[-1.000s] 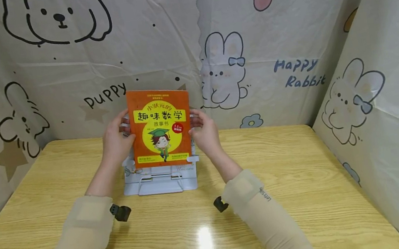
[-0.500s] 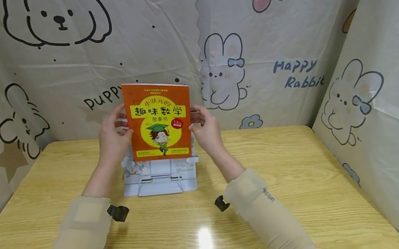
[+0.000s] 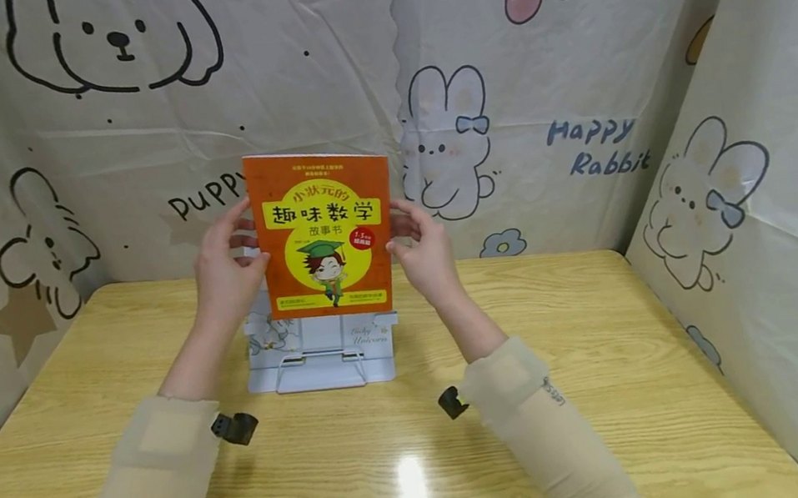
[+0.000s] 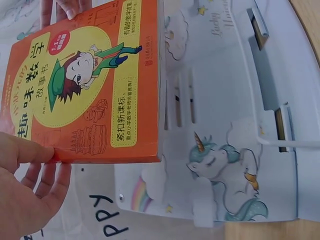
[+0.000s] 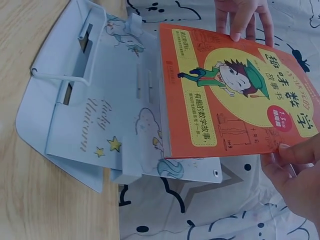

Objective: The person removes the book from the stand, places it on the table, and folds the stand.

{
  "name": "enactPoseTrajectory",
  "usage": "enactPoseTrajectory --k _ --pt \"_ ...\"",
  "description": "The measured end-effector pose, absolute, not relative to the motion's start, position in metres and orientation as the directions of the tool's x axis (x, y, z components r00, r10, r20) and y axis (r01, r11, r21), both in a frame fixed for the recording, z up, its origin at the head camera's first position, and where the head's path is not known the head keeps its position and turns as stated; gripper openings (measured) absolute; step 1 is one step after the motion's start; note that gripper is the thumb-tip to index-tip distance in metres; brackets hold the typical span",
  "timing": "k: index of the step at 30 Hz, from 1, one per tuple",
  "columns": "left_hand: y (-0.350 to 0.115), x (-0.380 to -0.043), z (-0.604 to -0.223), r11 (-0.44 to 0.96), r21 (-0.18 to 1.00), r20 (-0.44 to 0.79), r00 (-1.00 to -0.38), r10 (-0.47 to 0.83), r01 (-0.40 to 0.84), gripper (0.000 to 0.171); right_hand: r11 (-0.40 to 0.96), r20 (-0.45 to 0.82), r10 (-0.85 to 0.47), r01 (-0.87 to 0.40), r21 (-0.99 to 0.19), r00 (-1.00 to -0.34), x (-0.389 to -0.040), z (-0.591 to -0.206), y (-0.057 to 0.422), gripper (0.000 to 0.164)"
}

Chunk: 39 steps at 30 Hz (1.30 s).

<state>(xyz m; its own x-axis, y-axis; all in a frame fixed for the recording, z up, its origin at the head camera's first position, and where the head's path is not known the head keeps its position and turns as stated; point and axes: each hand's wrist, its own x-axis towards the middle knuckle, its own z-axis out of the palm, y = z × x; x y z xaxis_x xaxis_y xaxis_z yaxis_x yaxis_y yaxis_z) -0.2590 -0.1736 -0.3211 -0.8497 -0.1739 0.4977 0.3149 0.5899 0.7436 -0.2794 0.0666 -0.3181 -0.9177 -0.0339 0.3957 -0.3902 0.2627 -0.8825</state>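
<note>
An orange book [image 3: 331, 283] with a yellow circle and a cartoon figure in a green cap is held up in front of a white book stand [image 3: 265, 378]. My left hand [image 3: 227, 267] pinches the book's left edge, thumb on the cover and fingers behind. On the opposite edge my right hand [image 3: 426, 254] grips it the same way. Both wrist views show a gap between the book's lower edge and the unicorn-printed back plate of the stand [image 4: 225, 170]. In the right wrist view the stand's wire bracket [image 5: 62, 77] shows at its base. Fingertips behind the cover are partly hidden.
The stand rests on a wood-grain table [image 3: 596, 366] towards its back edge. A printed cloth [image 3: 317, 83] with cartoon animals hangs behind the table and along the sides. Black wrist cameras [image 3: 236, 428] are strapped at both cuffs.
Both hands have raised the book off the stand and brought it closer, so it looks larger. It has also shifted slightly right in the last half second. The stand has stayed put.
</note>
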Motion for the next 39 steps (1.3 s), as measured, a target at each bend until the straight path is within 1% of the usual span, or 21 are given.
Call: enactPoseTrajectory --k 8,18,25,33,39 --pt "-0.164 -0.249 -0.307 0.573 0.738 0.517 -0.844 -0.139 0.358 0.07 0.214 0.377 -0.04 -0.376 -0.901 -0.925 -0.263 -0.297 0.08 0.049" --pt "-0.15 -0.24 -0.298 0.541 0.746 0.522 -0.846 -0.113 0.388 0.072 0.23 0.401 -0.068 -0.405 -0.885 -0.914 -0.267 -0.299 0.106 0.052" --pt "-0.137 -0.232 -0.295 0.501 0.748 0.541 -0.837 -0.082 0.435 0.072 0.229 0.369 -0.084 -0.378 -0.897 -0.926 -0.261 -0.29 0.126 0.052" --pt "-0.124 -0.222 -0.292 0.464 0.763 0.54 -0.838 -0.075 0.45 0.073 0.221 0.417 -0.114 -0.432 -0.874 -0.902 -0.249 -0.28 0.145 0.05" --pt "-0.115 -0.212 -0.287 0.455 0.763 0.535 -0.844 -0.047 0.459 0.074 0.246 0.436 -0.096 -0.446 -0.861 -0.895 -0.24 -0.277 0.153 0.049"
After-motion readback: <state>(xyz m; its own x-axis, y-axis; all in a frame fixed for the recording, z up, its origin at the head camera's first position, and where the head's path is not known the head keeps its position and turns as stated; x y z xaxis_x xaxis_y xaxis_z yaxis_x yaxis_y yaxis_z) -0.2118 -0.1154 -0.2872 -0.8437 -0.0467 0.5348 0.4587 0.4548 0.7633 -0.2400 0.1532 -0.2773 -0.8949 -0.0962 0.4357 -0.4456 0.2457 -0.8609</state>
